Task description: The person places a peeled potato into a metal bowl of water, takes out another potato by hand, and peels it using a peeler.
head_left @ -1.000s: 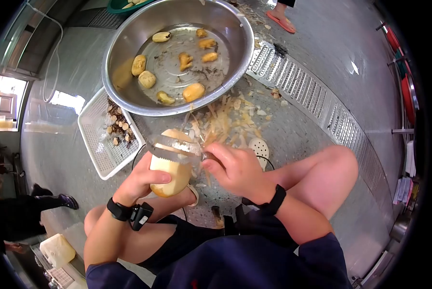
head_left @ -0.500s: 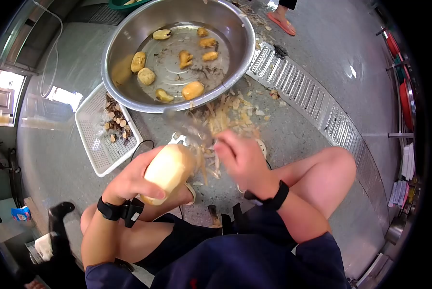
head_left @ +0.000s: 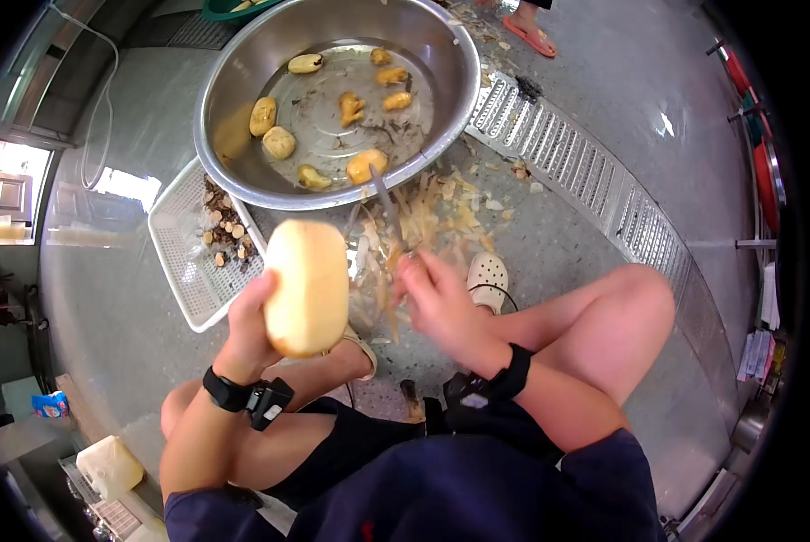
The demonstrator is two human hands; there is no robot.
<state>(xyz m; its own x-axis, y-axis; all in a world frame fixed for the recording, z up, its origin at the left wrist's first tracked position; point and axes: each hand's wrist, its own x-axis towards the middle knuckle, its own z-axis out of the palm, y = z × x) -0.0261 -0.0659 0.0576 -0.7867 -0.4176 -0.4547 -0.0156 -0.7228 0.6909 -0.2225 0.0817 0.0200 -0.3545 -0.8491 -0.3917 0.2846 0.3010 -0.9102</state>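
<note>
Yellow vegetable (head_left: 306, 289) in left hand (head_left: 248, 330) — packet (head_left: 50, 405) illegible

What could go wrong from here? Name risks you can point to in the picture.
The bladed tool in the right hand could cut the bare left hand if it strays.
The pale vegetable, held only by the left hand, might slip from that grip.
Peelings strewn on the floor near the right shoe could make someone slip.

left hand (head_left: 245, 327) upright, gripping | right hand (head_left: 441, 305) curled tight, apart | forearms (head_left: 567, 402) slanting inward
</note>
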